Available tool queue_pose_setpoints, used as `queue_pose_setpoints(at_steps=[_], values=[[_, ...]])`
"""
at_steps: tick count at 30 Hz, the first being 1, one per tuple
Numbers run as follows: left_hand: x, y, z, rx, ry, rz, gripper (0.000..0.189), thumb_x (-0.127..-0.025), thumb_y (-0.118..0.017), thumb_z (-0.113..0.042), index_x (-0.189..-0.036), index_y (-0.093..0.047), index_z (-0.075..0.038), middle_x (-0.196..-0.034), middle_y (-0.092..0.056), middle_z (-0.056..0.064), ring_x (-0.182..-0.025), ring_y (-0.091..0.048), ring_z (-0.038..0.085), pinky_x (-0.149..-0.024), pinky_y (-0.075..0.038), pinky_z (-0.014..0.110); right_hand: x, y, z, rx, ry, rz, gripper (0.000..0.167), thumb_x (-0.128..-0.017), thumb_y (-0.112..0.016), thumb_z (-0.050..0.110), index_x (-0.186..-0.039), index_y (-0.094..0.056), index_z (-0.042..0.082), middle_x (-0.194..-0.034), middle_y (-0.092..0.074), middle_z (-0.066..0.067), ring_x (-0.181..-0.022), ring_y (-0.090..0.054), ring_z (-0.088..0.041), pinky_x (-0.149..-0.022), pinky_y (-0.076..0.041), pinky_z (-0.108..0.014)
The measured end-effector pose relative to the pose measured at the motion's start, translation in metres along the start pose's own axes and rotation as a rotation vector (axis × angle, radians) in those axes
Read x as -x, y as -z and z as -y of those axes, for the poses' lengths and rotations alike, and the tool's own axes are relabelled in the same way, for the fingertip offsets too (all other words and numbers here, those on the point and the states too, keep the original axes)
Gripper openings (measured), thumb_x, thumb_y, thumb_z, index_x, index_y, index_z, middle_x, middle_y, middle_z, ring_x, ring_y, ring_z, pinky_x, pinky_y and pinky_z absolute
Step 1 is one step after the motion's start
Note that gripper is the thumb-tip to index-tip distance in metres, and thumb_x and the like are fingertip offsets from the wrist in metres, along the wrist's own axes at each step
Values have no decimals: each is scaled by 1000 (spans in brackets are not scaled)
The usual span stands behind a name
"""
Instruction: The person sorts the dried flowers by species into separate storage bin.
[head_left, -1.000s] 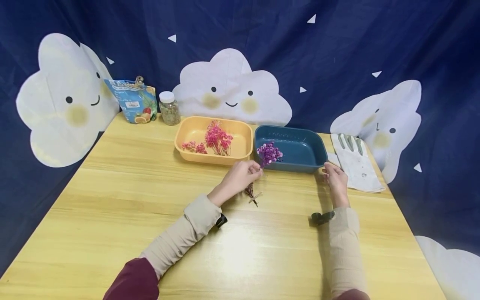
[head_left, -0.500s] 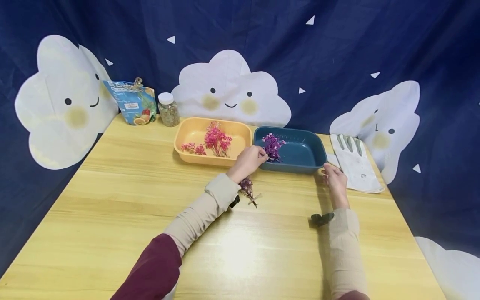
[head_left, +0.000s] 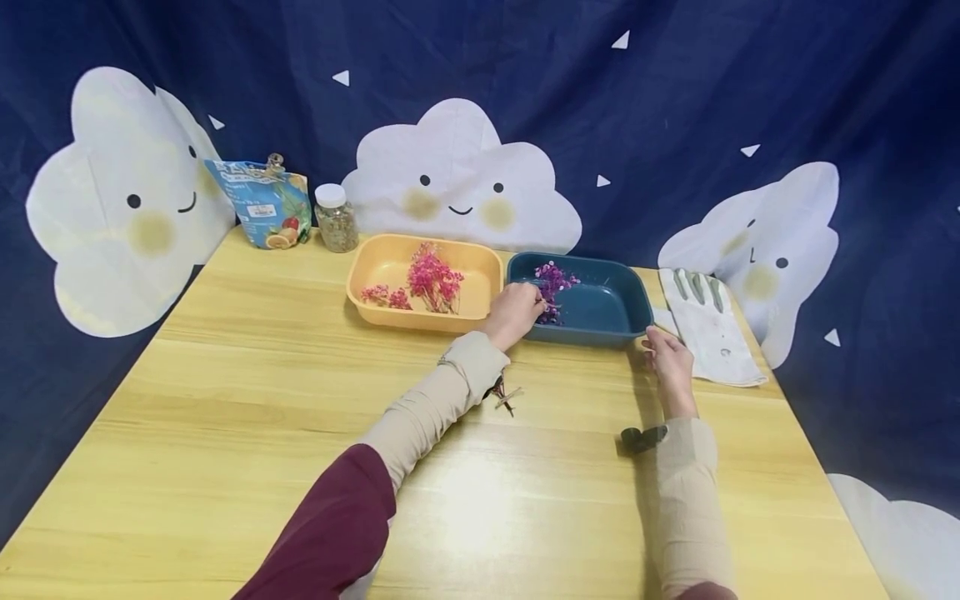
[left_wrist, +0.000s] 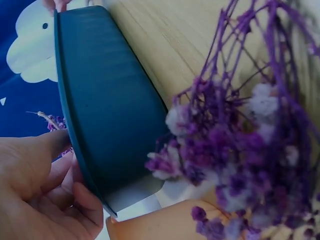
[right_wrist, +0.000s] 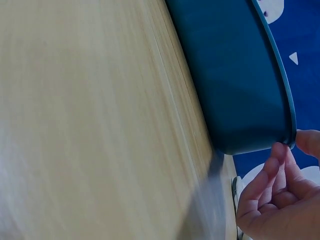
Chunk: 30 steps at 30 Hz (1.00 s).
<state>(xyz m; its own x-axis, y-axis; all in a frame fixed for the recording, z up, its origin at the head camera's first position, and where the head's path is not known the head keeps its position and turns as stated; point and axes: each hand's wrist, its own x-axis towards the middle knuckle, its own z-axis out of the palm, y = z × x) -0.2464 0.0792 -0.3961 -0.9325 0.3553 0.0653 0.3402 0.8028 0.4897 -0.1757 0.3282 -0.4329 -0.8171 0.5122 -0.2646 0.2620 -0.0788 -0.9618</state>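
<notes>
My left hand [head_left: 516,312] reaches over the left end of the dark blue tray [head_left: 603,337], its fingertips partly hidden behind the rim. Between thumb and fingers it pinches a sprig of purple dried flowers [head_left: 553,282], which lies inside the tray. My right hand [head_left: 670,362] pinches the tray's near right corner, clearest in the right wrist view, where thumb and fingers meet at the rim. Below my left wrist, another bunch of purple dried flowers [left_wrist: 225,145] lies on the table; from the head only its tied stems [head_left: 506,402] show.
Left of the blue tray stands a yellow tray [head_left: 382,314] with pink dried flowers [head_left: 435,282]. A lidded jar [head_left: 337,221] and a clipped blue pouch [head_left: 266,208] stand at the back left. White gloves [head_left: 716,342] lie at the right edge of the table.
My left hand has carried the purple sprig from the tray's front forward and right, over the rim and into the blue tray. My right hand stays at the corner.
</notes>
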Motion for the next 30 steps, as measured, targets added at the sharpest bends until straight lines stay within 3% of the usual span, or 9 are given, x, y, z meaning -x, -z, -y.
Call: queue_pose_setpoints(at_steps=[5, 9, 17, 20, 23, 27, 30], values=[[-7, -5, -7, -64, 6, -23, 24, -96, -57, -29, -80, -69, -16, -79, -65, -3, -81, -62, 15, -71, -52, 32, 0, -1, 1, -14, -8, -14, 21, -92, -62, 23, -95, -57, 2, -67, -59, 7, -56, -52, -4, -52, -41, -15], [-10, -10, -13, -102, 3, 5, 27, -96, -56, -33, -79, -69, -17, -79, -67, -3, -82, -64, 15, -74, -52, 33, -1, -1, 1, -7, -9, -18, 24, -92, -62, 24, -97, -57, 1, -68, -60, 6, -57, -53, -4, -54, -42, -15], [-9, -18, -15, -171, -8, 48, 32, -94, -58, -38, -72, -58, -15, -77, -65, 0, -83, -64, 17, -77, -51, 34, 1, -2, 2, -4, -1, 1, 14, -93, -62, 23, -89, -58, 10, -68, -60, 6, -56, -52, -4, -53, -41, -14], [-7, -15, -13, -136, -16, 53, 29, -95, -58, -35, -74, -59, -14, -74, -63, -1, -79, -63, 16, -73, -51, 32, 0, -3, 2, -11, -5, -1, 14, -93, -62, 23, -89, -58, 11, -69, -60, 6, -56, -52, -4, -53, -41, -14], [-5, -11, -11, -75, -32, 54, 20, -96, -58, -29, -89, -69, -15, -83, -67, -1, -84, -64, 15, -74, -52, 30, -1, -4, 2, -15, -6, -6, 15, -93, -62, 23, -92, -58, 9, -70, -60, 6, -56, -52, -4, -52, -41, -14], [3, -7, -8, 8, -55, 23, 22, -96, -57, -24, -110, -71, -14, -109, -69, -1, -103, -61, 18, -90, -49, 31, -3, -3, 1, -11, -6, -8, 16, -93, -61, 23, -96, -57, 7, -70, -60, 6, -56, -52, -4, -53, -42, -14], [11, -3, -5, 76, -70, -13, 23, -95, -58, -21, -113, -70, -13, -118, -66, 1, -112, -56, 23, -99, -44, 33, -2, -3, 0, -11, -9, -9, 17, -93, -61, 23, -96, -56, 6, -68, -59, 7, -56, -52, -4, -52, -42, -14]])
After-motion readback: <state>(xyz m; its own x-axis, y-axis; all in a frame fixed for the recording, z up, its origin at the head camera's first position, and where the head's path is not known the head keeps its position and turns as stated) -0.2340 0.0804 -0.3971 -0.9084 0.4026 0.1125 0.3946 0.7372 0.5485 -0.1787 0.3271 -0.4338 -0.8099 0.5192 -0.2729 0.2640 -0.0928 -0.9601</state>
